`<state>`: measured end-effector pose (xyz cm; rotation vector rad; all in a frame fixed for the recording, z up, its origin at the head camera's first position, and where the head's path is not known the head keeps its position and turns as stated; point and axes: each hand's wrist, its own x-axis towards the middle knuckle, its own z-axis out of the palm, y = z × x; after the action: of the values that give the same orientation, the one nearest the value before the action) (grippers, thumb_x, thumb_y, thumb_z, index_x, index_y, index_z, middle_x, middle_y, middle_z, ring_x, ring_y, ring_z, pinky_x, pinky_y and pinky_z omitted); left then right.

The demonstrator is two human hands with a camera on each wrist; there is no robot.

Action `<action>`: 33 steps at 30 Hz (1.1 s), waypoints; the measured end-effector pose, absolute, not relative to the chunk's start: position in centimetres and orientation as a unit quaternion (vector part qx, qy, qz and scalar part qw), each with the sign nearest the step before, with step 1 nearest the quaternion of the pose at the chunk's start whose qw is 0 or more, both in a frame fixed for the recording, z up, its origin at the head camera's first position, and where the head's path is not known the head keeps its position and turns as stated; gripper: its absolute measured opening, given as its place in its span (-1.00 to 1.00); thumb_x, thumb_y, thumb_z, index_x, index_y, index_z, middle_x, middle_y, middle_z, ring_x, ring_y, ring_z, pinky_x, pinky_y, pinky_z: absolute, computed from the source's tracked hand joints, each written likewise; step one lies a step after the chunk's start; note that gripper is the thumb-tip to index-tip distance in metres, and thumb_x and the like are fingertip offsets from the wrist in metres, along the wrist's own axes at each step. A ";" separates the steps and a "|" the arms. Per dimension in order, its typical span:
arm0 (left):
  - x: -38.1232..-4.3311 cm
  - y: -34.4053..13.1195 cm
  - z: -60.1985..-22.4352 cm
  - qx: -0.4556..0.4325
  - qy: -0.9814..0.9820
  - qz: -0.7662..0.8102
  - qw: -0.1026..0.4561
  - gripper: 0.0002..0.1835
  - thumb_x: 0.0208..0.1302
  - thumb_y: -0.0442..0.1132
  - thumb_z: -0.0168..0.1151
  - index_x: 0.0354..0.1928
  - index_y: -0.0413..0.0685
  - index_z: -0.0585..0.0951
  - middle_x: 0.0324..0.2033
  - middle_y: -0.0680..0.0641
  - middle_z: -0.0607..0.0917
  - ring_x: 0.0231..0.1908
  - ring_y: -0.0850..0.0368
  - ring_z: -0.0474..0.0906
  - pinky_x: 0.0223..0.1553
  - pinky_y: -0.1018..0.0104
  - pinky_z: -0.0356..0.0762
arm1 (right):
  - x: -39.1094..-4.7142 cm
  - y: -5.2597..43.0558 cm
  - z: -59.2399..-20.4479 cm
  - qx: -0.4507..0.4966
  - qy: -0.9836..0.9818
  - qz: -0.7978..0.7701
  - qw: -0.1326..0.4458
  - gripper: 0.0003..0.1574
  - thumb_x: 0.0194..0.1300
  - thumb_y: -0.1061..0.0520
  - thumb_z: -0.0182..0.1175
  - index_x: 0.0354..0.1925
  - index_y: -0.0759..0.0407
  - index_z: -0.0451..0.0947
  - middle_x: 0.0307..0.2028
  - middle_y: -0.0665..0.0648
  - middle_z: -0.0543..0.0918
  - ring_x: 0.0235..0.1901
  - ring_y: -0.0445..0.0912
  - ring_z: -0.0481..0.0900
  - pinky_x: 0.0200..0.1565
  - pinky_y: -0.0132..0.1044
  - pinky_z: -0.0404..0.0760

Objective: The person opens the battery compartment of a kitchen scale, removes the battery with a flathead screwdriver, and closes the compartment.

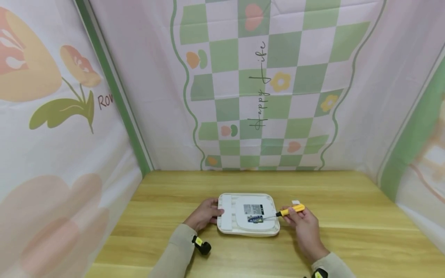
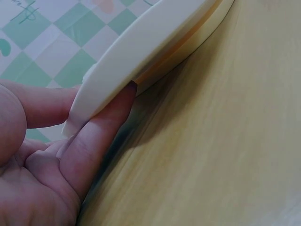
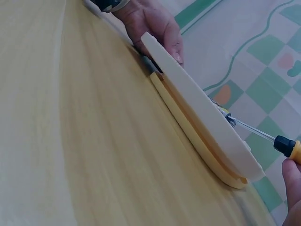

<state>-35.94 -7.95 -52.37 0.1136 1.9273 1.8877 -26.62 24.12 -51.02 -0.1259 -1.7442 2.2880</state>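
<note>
A flat white plastic device (image 1: 227, 222) with rounded corners lies on the table, its printed label (image 1: 253, 209) facing up. Below the label a small blue circuit board (image 1: 255, 219) shows. My left hand (image 1: 205, 213) grips the device's left edge, thumb on top and fingers underneath, as the left wrist view shows close up. In my right hand (image 1: 307, 231) is a screwdriver (image 1: 292, 210) with a yellow and black handle, pinched by thumb and fingers. Its metal shaft slants left, the tip right at the circuit board. In the right wrist view a gap separates the white upper shell (image 3: 202, 110) from the cream lower part (image 3: 188, 132).
A wooden table (image 1: 180, 185) carries everything. Just behind my right hand lies a small white piece (image 1: 296, 202). Printed fabric (image 1: 253, 96) with green checks hangs at the table's back, and more patterned cloth (image 1: 52, 154) hangs along the sides.
</note>
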 end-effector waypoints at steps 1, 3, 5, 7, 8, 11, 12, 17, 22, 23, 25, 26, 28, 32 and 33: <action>-35.9 -8.0 -52.4 0.040 0.698 0.681 0.219 -0.45 0.31 -0.40 0.23 0.30 -0.33 0.31 -0.14 -0.18 0.66 -0.24 -0.01 0.65 -0.28 0.16 0.66 | -26.6 24.1 -51.0 -0.040 -0.599 0.789 0.134 -0.51 0.43 0.20 0.12 0.12 0.55 0.25 -0.18 0.16 0.71 -0.11 -0.13 0.67 -0.03 -0.31 0.58; -35.9 -7.9 -52.4 0.037 0.700 0.679 0.219 -0.45 0.31 -0.40 0.23 0.30 -0.33 0.31 -0.14 -0.17 0.66 -0.23 -0.01 0.65 -0.28 0.16 0.66 | -26.7 24.1 -51.0 -0.030 -0.593 0.792 0.142 -0.59 0.42 0.21 0.14 0.06 0.51 0.31 -0.20 0.15 0.72 -0.13 -0.12 0.68 -0.05 -0.30 0.59; -35.8 -7.9 -52.3 0.035 0.700 0.679 0.219 -0.44 0.31 -0.40 0.23 0.30 -0.33 0.31 -0.14 -0.17 0.66 -0.23 -0.01 0.65 -0.28 0.16 0.66 | -26.6 24.1 -50.9 -0.022 -0.591 0.792 0.150 -0.64 0.41 0.22 0.14 0.01 0.49 0.35 -0.22 0.16 0.72 -0.15 -0.11 0.69 -0.06 -0.29 0.60; -35.8 -7.9 -52.2 0.035 0.700 0.679 0.219 -0.44 0.31 -0.41 0.23 0.31 -0.34 0.30 -0.13 -0.18 0.66 -0.23 -0.01 0.65 -0.28 0.16 0.66 | -26.6 24.0 -50.8 -0.015 -0.591 0.792 0.153 -0.67 0.41 0.23 0.14 -0.02 0.50 0.38 -0.22 0.18 0.71 -0.16 -0.09 0.69 -0.07 -0.28 0.60; -35.8 -7.9 -52.2 0.034 0.698 0.681 0.219 -0.44 0.31 -0.41 0.23 0.31 -0.35 0.30 -0.14 -0.18 0.66 -0.23 -0.01 0.65 -0.27 0.16 0.66 | -26.6 24.0 -50.8 -0.013 -0.592 0.791 0.153 -0.68 0.42 0.23 0.13 -0.02 0.50 0.39 -0.22 0.18 0.71 -0.16 -0.09 0.69 -0.07 -0.28 0.60; -35.8 -7.8 -52.2 0.039 0.697 0.682 0.218 -0.44 0.31 -0.42 0.22 0.31 -0.36 0.29 -0.14 -0.18 0.67 -0.24 -0.01 0.65 -0.27 0.16 0.67 | -26.5 24.0 -50.7 -0.010 -0.593 0.790 0.153 -0.67 0.42 0.23 0.13 -0.03 0.51 0.40 -0.22 0.18 0.71 -0.16 -0.09 0.69 -0.07 -0.28 0.60; -35.8 -7.8 -52.2 0.040 0.696 0.683 0.218 -0.44 0.31 -0.43 0.22 0.31 -0.36 0.29 -0.15 -0.19 0.67 -0.24 -0.01 0.65 -0.27 0.16 0.67 | -26.5 24.0 -50.7 -0.010 -0.593 0.791 0.152 -0.66 0.42 0.23 0.13 -0.02 0.52 0.39 -0.22 0.18 0.72 -0.16 -0.09 0.69 -0.07 -0.28 0.60; -35.8 -7.8 -52.2 0.041 0.696 0.683 0.218 -0.44 0.31 -0.43 0.22 0.31 -0.36 0.29 -0.15 -0.19 0.66 -0.24 -0.01 0.65 -0.28 0.16 0.67 | -26.5 24.0 -50.5 -0.015 -0.587 0.796 0.149 -0.60 0.42 0.24 0.13 0.02 0.57 0.31 -0.23 0.16 0.72 -0.17 -0.11 0.69 -0.07 -0.27 0.60; -35.7 -7.8 -52.1 0.036 0.696 0.682 0.221 -0.44 0.31 -0.42 0.22 0.31 -0.35 0.29 -0.14 -0.19 0.66 -0.23 -0.02 0.65 -0.27 0.16 0.67 | -26.6 24.0 -50.2 -0.018 -0.583 0.799 0.145 -0.51 0.41 0.24 0.14 0.06 0.60 0.21 -0.25 0.14 0.72 -0.19 -0.13 0.69 -0.07 -0.28 0.61; -35.7 -7.8 -52.0 0.037 0.697 0.681 0.221 -0.44 0.31 -0.42 0.22 0.31 -0.35 0.29 -0.14 -0.19 0.66 -0.23 -0.03 0.65 -0.27 0.16 0.67 | -26.6 24.0 -50.2 -0.019 -0.583 0.799 0.145 -0.51 0.41 0.23 0.14 0.06 0.60 0.22 -0.24 0.14 0.72 -0.19 -0.13 0.69 -0.08 -0.28 0.61; -35.7 -7.8 -52.0 0.036 0.699 0.679 0.222 -0.44 0.32 -0.42 0.22 0.31 -0.35 0.29 -0.14 -0.19 0.66 -0.23 -0.02 0.65 -0.27 0.16 0.67 | -26.6 24.0 -50.3 -0.023 -0.586 0.797 0.144 -0.52 0.41 0.22 0.15 0.05 0.59 0.24 -0.24 0.15 0.72 -0.19 -0.13 0.70 -0.08 -0.28 0.61; -35.7 -7.8 -52.0 0.035 0.699 0.679 0.222 -0.44 0.31 -0.42 0.22 0.31 -0.35 0.29 -0.14 -0.19 0.65 -0.23 -0.02 0.65 -0.27 0.16 0.66 | -26.6 24.0 -50.3 -0.024 -0.588 0.795 0.144 -0.52 0.40 0.21 0.16 0.04 0.59 0.26 -0.23 0.16 0.72 -0.20 -0.12 0.70 -0.08 -0.28 0.62; -35.8 -7.8 -52.1 0.035 0.700 0.678 0.222 -0.43 0.31 -0.41 0.22 0.32 -0.34 0.29 -0.15 -0.18 0.66 -0.23 -0.02 0.65 -0.27 0.16 0.66 | -26.5 24.1 -50.4 -0.026 -0.593 0.792 0.144 -0.55 0.40 0.20 0.17 0.02 0.57 0.31 -0.22 0.18 0.72 -0.19 -0.11 0.70 -0.09 -0.27 0.62; -35.9 -7.8 -52.2 0.036 0.701 0.677 0.222 -0.44 0.31 -0.40 0.23 0.30 -0.32 0.31 -0.15 -0.18 0.66 -0.24 -0.01 0.65 -0.27 0.16 0.66 | -26.3 24.2 -50.6 -0.026 -0.597 0.788 0.145 -0.57 0.39 0.18 0.18 0.00 0.54 0.38 -0.21 0.19 0.72 -0.18 -0.10 0.70 -0.08 -0.27 0.62; -35.9 -7.9 -52.3 0.039 0.702 0.675 0.222 -0.45 0.31 -0.40 0.23 0.30 -0.32 0.31 -0.15 -0.18 0.66 -0.24 -0.01 0.65 -0.27 0.16 0.66 | -26.3 24.2 -50.6 -0.026 -0.597 0.788 0.145 -0.57 0.39 0.18 0.18 0.00 0.54 0.38 -0.21 0.19 0.72 -0.18 -0.09 0.70 -0.08 -0.27 0.61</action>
<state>-35.88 -7.87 -52.26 0.1082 1.9412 1.8658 -26.33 24.17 -50.65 -0.0743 -1.7216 2.2716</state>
